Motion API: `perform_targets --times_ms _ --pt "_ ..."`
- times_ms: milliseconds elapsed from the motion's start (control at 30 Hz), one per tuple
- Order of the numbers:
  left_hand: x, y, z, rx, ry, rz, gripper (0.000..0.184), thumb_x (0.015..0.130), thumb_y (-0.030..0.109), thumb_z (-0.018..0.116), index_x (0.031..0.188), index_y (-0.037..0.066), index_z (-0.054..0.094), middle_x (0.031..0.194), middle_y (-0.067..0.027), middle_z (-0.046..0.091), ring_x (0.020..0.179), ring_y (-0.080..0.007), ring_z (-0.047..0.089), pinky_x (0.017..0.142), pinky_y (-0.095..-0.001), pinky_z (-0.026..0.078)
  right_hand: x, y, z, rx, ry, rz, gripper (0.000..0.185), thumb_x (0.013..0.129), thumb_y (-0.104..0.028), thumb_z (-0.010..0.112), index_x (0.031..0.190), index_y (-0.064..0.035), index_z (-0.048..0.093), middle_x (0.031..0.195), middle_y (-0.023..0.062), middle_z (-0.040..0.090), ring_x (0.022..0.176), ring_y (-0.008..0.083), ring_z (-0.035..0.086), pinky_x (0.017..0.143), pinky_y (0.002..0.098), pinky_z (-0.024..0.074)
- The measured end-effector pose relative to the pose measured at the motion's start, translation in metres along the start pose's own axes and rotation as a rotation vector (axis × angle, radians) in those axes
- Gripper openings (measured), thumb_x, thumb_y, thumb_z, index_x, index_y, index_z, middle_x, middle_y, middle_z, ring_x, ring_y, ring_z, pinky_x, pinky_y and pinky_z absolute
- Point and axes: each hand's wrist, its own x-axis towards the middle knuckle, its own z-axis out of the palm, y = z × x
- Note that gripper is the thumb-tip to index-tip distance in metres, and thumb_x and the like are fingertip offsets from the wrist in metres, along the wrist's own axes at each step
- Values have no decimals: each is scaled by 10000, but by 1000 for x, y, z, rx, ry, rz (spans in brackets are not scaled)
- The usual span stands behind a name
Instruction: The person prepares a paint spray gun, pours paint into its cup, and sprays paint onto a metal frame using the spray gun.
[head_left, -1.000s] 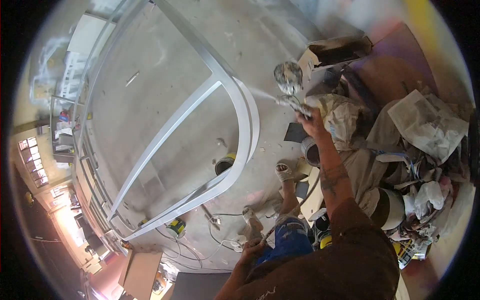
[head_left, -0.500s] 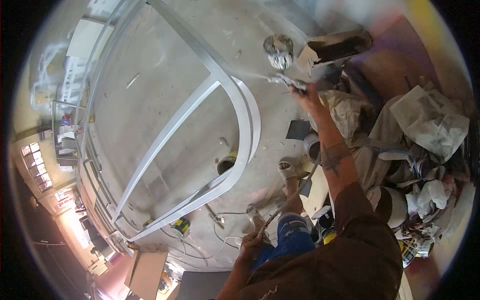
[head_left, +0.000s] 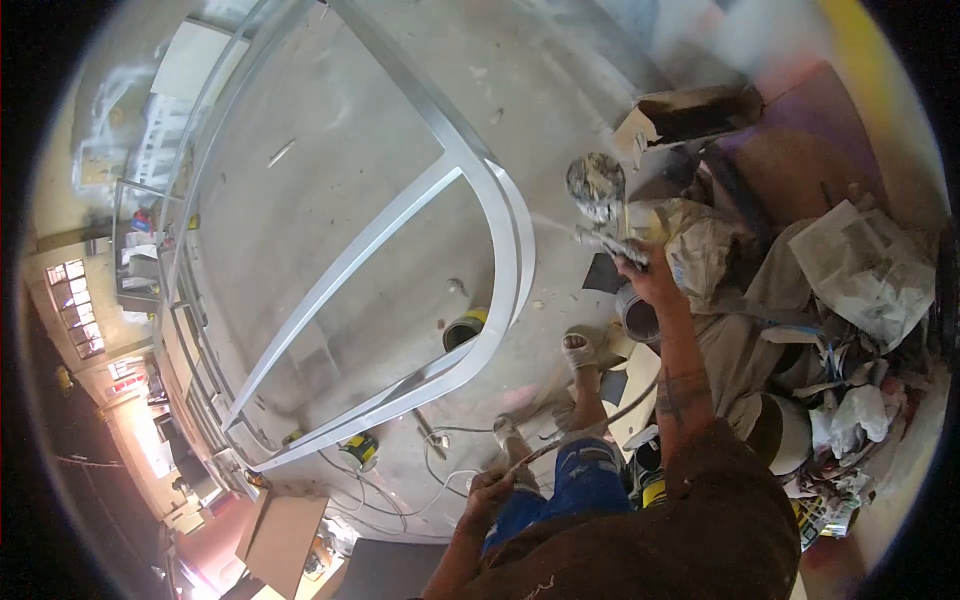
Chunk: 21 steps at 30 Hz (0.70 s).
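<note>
My right hand [head_left: 648, 275] is closed around a paint-smeared spray gun [head_left: 612, 241], whose nozzle points left at a curved silver metal frame [head_left: 513, 235]. A faint spray leaves the nozzle toward the frame's rounded side. The gun's paint cup [head_left: 597, 187] is coated with dried and silvery paint. My left hand [head_left: 488, 494], low near my legs, grips the hose [head_left: 590, 440] that runs up toward my right arm. The frame has a straight-edged crossbar [head_left: 345, 275] joined to its curve, and a gap separates gun and frame.
Paint cans stand on the floor, one by the frame's curve [head_left: 463, 328] and another beneath its lower bar [head_left: 360, 449]. Crumpled sheets and bags [head_left: 860, 270] pile up on the right. An open cardboard box [head_left: 700, 115] lies beyond the gun. Cables [head_left: 400, 510] trail near my feet.
My right hand has brought the spray gun closer to my body, along the frame's curve. The left hand still holds the hose, and the camera view has shifted slightly.
</note>
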Motion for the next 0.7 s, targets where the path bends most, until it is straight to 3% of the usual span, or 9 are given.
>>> perform_targets --times_ms 100,267,367,467,700 --pt "-5 3 15 61 47 20 305 873 290 633 898 -13 617 651 18 490 539 -82 400 489 -248 286 42 -19 12 20 93 -124 161 858 -164 646 885 -6 627 647 62 563 602 132 467 577 338 414" --pt "-11 1 9 -21 40 5 286 877 280 613 857 -5 595 640 -13 503 537 -111 439 493 -256 328 84 -66 17 37 147 -141 198 877 -166 632 999 -12 657 688 54 593 639 114 490 594 321 428" --pt "-12 -2 -3 -83 43 62 288 878 282 614 861 -6 597 632 -8 491 530 -102 421 495 -252 320 91 -63 27 230 217 -261 236 885 -183 629 1039 -6 658 700 47 600 635 118 491 598 331 437" --pt "-17 0 -9 -111 57 110 293 878 280 629 883 -12 620 614 23 459 508 -73 357 489 -242 266 78 -52 30 57 251 -122 246 890 -206 632 1024 -1 659 708 34 601 641 113 492 598 334 439" --pt "-23 -8 -36 -99 53 154 306 875 278 640 849 -26 623 580 26 446 483 -67 333 474 -240 247 -12 -32 32 16 218 -58 236 885 -221 646 972 -2 659 678 19 587 643 112 499 600 340 436"
